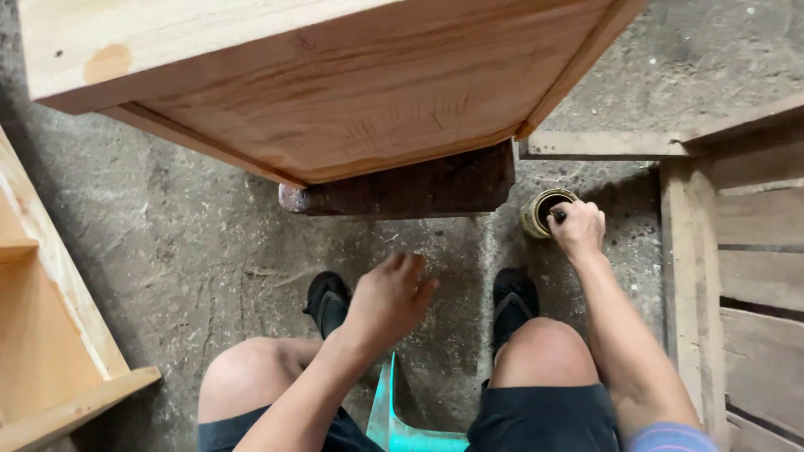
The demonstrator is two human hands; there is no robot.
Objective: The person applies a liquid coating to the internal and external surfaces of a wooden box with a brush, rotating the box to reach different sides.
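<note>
Knees: two bare knees in dark shorts filled the bottom of the view, with a turquoise plastic stool (394,423) showing between them.
Left hand: the left hand (389,301) hung in the air above the floor between the feet, fingers loosely apart and slightly curled, holding nothing.
Right hand: the right hand (578,228) reached down to a small round tin (543,211) on the floor, fingers pinched together on a dark, thin object at the tin's open mouth; what that object was could not be told.
Tin: it stood upright on the floor just right of a dark wooden block (402,188) and just ahead of the right foot.
Feet: black sandals (512,297) rested on the dusty concrete floor (201,243), which was strewn with sawdust.
Wooden piece: a large pale wooden panel (335,84) lay across the dark block, tilted toward the camera.
Surroundings: a pale wooden frame (50,335) stood at the left edge, and a weathered slatted crate (745,276) at the right.
</note>
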